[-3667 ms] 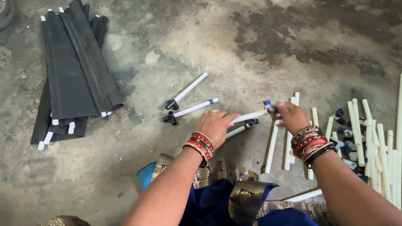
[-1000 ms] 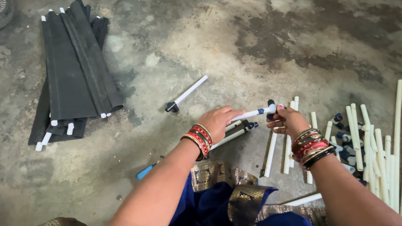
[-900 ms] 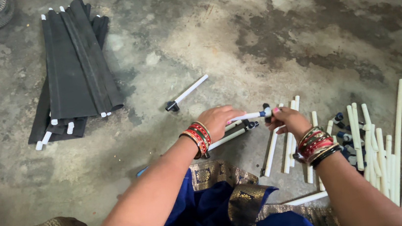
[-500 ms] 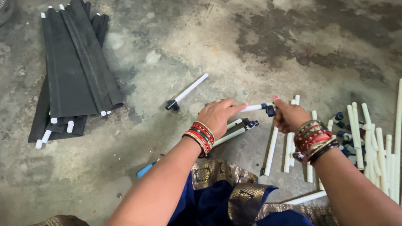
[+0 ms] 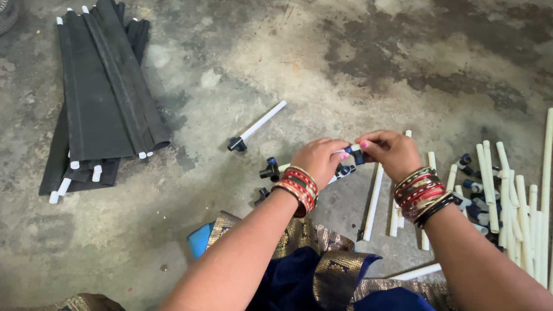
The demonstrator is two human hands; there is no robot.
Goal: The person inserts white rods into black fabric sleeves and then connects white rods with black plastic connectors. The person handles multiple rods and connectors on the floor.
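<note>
— White rod (image 5: 342,150) with the dark connector (image 5: 356,156): where was it?

— Between both hands, just above the floor (image 5: 320,43), long axis running left to right. The left hand (image 5: 317,161) was clamped over its length, the right hand (image 5: 388,153) pinched on the connector end; the two hands nearly touched.

— Largest things around?

— Black fabric bundle (image 5: 98,91) toward the floor's far left corner, a white rod pile (image 5: 525,206) at the right edge, a lone capped rod (image 5: 257,125) beyond the hands, two more capped pieces (image 5: 268,171) just left of them.

— Any change?

— Half a second earlier the hands sat wider apart; they had closed together, the rod more covered.
</note>
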